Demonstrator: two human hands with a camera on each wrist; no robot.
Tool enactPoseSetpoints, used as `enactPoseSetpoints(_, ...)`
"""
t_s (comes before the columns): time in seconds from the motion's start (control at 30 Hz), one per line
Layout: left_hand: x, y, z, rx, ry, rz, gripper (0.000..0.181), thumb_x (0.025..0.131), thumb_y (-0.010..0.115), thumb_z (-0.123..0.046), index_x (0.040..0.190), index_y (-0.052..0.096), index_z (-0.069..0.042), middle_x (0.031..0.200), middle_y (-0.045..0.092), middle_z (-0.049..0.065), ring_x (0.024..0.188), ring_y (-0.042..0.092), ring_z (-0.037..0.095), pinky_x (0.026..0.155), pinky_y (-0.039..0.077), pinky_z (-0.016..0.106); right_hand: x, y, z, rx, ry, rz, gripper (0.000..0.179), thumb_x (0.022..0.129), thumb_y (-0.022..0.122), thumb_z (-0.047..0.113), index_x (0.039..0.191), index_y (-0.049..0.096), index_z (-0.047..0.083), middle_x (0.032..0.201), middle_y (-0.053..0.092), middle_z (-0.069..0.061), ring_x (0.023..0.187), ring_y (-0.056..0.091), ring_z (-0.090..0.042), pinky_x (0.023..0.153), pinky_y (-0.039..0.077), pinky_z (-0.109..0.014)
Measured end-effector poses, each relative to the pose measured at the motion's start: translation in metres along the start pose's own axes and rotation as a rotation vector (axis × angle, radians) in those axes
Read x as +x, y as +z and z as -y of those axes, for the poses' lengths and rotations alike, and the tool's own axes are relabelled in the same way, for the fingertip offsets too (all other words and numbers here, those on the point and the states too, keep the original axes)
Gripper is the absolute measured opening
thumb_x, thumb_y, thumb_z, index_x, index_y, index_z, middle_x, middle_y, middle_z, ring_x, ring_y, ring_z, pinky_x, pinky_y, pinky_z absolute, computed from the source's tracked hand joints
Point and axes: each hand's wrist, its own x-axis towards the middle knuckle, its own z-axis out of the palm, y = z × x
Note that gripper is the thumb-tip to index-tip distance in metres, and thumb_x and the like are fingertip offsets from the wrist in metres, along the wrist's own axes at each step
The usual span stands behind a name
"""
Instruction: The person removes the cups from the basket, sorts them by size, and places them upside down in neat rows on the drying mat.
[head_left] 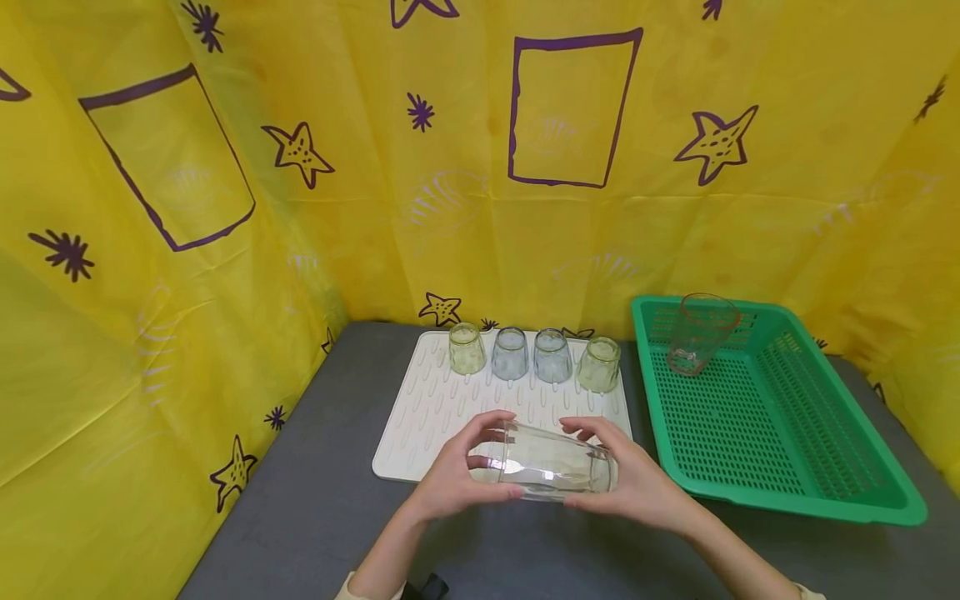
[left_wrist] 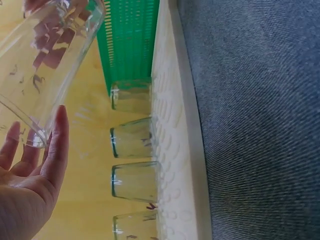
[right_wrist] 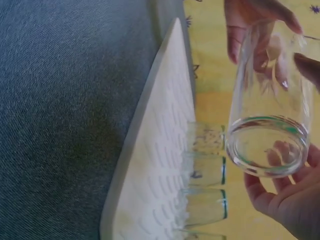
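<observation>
A tall clear drinking glass point(head_left: 555, 462) is held on its side above the front of a white ribbed drying mat point(head_left: 405, 433). My left hand point(head_left: 453, 475) grips its rim end, fingers over the top and thumb below. At the thick base end, my right hand point(head_left: 637, 483) holds it with curled fingers and thumb. The right wrist view shows the round base point(right_wrist: 267, 150) close to the right hand point(right_wrist: 295, 200). In the left wrist view, the left hand point(left_wrist: 35, 185) is at the rim. Several small tinted glasses point(head_left: 510, 354) stand upside down in a row along the mat's back.
To the right sits a green perforated plastic basket point(head_left: 847, 508). A large clear tumbler with a reddish rim point(head_left: 697, 333) leans inside its back left corner. A yellow patterned curtain point(head_left: 465, 225) hangs behind and at the sides of the dark grey table point(head_left: 300, 517).
</observation>
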Motion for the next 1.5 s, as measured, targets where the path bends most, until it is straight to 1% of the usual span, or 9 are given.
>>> enactPoseSetpoints(0.2,-0.004,0.000,0.005,-0.104,0.015,-0.035,0.073,0.075,0.082,-0.010,0.139,0.047,-0.014,0.130,0.054,0.011,0.120,0.051,0.034,0.087,0.053,0.037,-0.001,0.001,-0.007,0.225,0.122,-0.020,0.075,0.077,0.084,0.019,0.140,0.046,0.024,0.134,0.049,-0.001,0.113,0.047,-0.018,0.085,0.046,-0.040)
enactPoseSetpoints(0.4,-0.005,-0.002,0.009,-0.191,0.062,-0.068,0.070,0.077,0.078,-0.005,0.139,0.044,-0.004,0.129,0.051,0.018,0.117,0.053,0.031,0.081,0.054,0.034,-0.002,0.005,-0.013,0.578,0.162,0.058,0.073,0.083,0.073,0.001,0.146,0.036,0.009,0.142,0.033,-0.024,0.113,0.054,-0.019,0.081,0.056,-0.039)
enactPoseSetpoints(0.53,-0.006,-0.003,0.009,-0.233,0.080,-0.073,0.069,0.078,0.077,-0.005,0.139,0.043,-0.001,0.131,0.050,0.023,0.118,0.051,0.040,0.080,0.055,0.033,-0.002,0.009,-0.014,0.727,0.183,0.081,0.072,0.085,0.070,-0.003,0.146,0.032,0.003,0.141,0.032,-0.027,0.112,0.057,-0.021,0.083,0.055,-0.037)
enactPoseSetpoints(0.63,-0.007,-0.003,0.008,-0.254,0.079,-0.073,0.069,0.079,0.076,-0.006,0.139,0.043,-0.001,0.132,0.049,0.024,0.118,0.050,0.042,0.081,0.055,0.033,-0.002,0.011,-0.014,0.756,0.194,0.075,0.070,0.085,0.069,-0.003,0.145,0.032,0.001,0.140,0.036,-0.025,0.111,0.059,-0.022,0.084,0.054,-0.035)
enactPoseSetpoints(0.8,-0.008,-0.004,0.009,-0.247,0.071,-0.075,0.069,0.080,0.076,-0.007,0.140,0.042,-0.001,0.133,0.049,0.021,0.118,0.052,0.036,0.083,0.054,0.033,-0.003,0.016,-0.016,0.790,0.209,0.050,0.065,0.085,0.068,-0.004,0.142,0.036,0.001,0.135,0.041,-0.019,0.108,0.060,-0.022,0.084,0.054,-0.034)
enactPoseSetpoints(1.17,-0.010,-0.008,0.008,-0.245,0.032,-0.074,0.071,0.082,0.074,-0.010,0.142,0.039,-0.002,0.137,0.048,0.022,0.124,0.043,0.050,0.089,0.051,0.039,0.000,0.026,-0.015,0.816,0.193,-0.039,0.056,0.084,0.067,-0.007,0.135,0.047,0.005,0.125,0.050,-0.011,0.105,0.057,-0.019,0.080,0.054,-0.031)
enactPoseSetpoints(1.27,-0.010,-0.010,0.007,-0.246,0.010,-0.082,0.072,0.082,0.073,-0.008,0.144,0.038,-0.004,0.137,0.047,0.022,0.123,0.045,0.045,0.090,0.051,0.040,0.004,0.028,-0.013,0.820,0.199,-0.057,0.055,0.084,0.066,-0.008,0.134,0.047,0.004,0.124,0.051,-0.010,0.103,0.058,-0.020,0.079,0.055,-0.031)
enactPoseSetpoints(1.4,-0.012,-0.015,0.008,-0.244,-0.025,-0.116,0.072,0.085,0.070,-0.007,0.147,0.035,-0.005,0.142,0.041,0.021,0.125,0.045,0.038,0.093,0.050,0.034,0.012,0.032,-0.008,0.788,0.232,-0.094,0.057,0.083,0.068,-0.006,0.134,0.045,-0.001,0.125,0.050,-0.012,0.102,0.059,-0.020,0.079,0.055,-0.032)
enactPoseSetpoints(1.5,-0.014,-0.023,0.012,-0.220,-0.023,-0.189,0.062,0.091,0.062,-0.005,0.146,0.034,0.000,0.144,0.039,0.023,0.128,0.043,0.041,0.095,0.048,0.032,0.021,0.033,-0.004,0.721,0.288,-0.140,0.058,0.082,0.072,-0.002,0.134,0.045,-0.001,0.126,0.049,-0.017,0.103,0.058,-0.023,0.080,0.055,-0.032)
